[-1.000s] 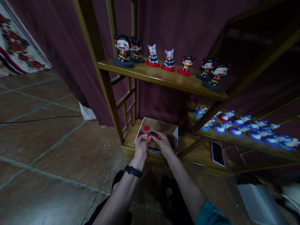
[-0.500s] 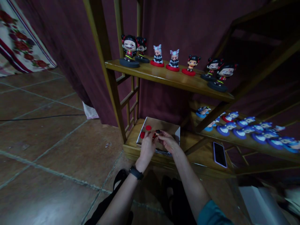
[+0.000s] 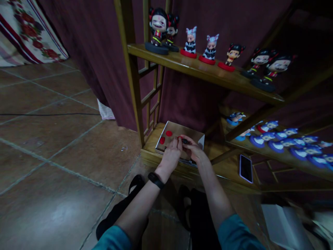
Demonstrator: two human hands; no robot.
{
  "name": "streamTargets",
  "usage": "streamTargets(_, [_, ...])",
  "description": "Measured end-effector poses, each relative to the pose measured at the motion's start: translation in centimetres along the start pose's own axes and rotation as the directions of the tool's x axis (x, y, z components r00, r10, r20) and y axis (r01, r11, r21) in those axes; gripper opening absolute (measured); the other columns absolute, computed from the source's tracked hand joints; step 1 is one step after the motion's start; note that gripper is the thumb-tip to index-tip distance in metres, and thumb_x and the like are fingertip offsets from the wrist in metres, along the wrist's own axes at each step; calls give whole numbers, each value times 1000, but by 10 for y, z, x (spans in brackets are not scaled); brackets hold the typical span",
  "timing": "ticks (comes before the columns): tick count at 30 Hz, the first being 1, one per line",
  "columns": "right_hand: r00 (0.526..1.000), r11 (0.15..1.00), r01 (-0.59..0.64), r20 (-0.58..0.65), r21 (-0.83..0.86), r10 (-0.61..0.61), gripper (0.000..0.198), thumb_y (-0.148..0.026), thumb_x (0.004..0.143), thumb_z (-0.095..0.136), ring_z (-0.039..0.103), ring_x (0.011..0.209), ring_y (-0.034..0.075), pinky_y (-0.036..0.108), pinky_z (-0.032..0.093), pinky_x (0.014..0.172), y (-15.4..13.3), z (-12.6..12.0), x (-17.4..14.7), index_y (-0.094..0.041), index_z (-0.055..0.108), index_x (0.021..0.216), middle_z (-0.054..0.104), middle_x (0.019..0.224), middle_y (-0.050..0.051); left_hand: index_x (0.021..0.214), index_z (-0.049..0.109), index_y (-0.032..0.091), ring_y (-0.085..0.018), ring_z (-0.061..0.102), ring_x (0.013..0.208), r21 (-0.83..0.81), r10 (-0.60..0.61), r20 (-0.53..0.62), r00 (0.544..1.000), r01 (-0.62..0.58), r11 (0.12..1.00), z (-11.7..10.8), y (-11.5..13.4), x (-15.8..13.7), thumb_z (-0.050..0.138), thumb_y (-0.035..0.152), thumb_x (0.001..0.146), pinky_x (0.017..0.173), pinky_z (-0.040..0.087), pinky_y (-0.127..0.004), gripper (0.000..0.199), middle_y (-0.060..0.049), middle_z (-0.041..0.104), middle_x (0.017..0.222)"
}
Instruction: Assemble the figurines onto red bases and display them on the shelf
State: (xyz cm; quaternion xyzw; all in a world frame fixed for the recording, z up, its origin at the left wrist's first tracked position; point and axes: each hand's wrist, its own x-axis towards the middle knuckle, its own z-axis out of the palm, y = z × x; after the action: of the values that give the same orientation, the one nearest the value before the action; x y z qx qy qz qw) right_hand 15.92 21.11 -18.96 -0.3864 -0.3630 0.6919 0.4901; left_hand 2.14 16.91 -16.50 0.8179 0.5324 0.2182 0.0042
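Both my hands meet over a shallow open cardboard box (image 3: 174, 127) on the lowest shelf. Between them is a small black-haired figurine (image 3: 185, 141), mostly covered by fingers. My right hand (image 3: 193, 147) is closed around its head end. My left hand (image 3: 173, 148) pinches at its other end, where a bit of red shows. Inside the box, left of my hands, lie two red discs, an upper red disc (image 3: 169, 133) and a lower red disc (image 3: 162, 140).
Several figurines on round bases, such as a black-haired one (image 3: 158, 26), line the wooden shelf (image 3: 197, 71) above. More with blue bases (image 3: 262, 139) stand on the right shelf. A phone (image 3: 246, 168) lies right of the box. A wooden post (image 3: 130, 76) rises at left.
The view has shifted, so the upper shelf sits higher in the picture. The figurine has turned in my hands from upright to lying sideways, its head toward my right hand.
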Motion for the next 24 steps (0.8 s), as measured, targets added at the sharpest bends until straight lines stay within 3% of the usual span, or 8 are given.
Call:
streamTargets(9, [999, 999, 13, -28, -48, -15, 46, -11, 56, 69, 58, 82, 12, 23, 46, 71, 6, -4, -2, -28, 62, 98, 64, 96, -3, 129, 32, 6, -25, 51, 103, 90, 44, -35, 998, -41, 995, 4, 2, -5, 34, 6, 81, 77, 47, -33, 49, -23, 39, 126])
streamTargets(16, [999, 998, 21, -26, -62, -23, 50, -9, 54, 69, 58, 84, 12, 23, 46, 72, 4, -8, -5, -29, 61, 100, 63, 99, -3, 129, 33, 8, -24, 50, 104, 65, 76, -47, 996, -73, 995, 5, 2, -5, 36, 6, 80, 80, 45, -33, 49, -22, 40, 127])
streamTargets(20, [999, 995, 32, -16, -89, -34, 50, -10, 54, 69, 58, 88, 14, 25, 46, 75, 3, -12, -7, -29, 61, 100, 63, 102, -2, 127, 37, 10, -23, 51, 103, -57, 63, -57, 996, -66, 996, 4, 3, -6, 39, 7, 80, 82, 43, -33, 46, -20, 44, 122])
streamTargets(24, [999, 994, 44, -1, -101, -44, 44, -13, 58, 69, 58, 87, 13, 26, 45, 77, 3, -11, -9, -27, 62, 99, 64, 97, -1, 116, 49, 15, -19, 56, 93, -373, -102, -93, 990, 60, 926, 8, 0, -2, 44, 12, 81, 79, 44, -30, 36, -13, 55, 107])
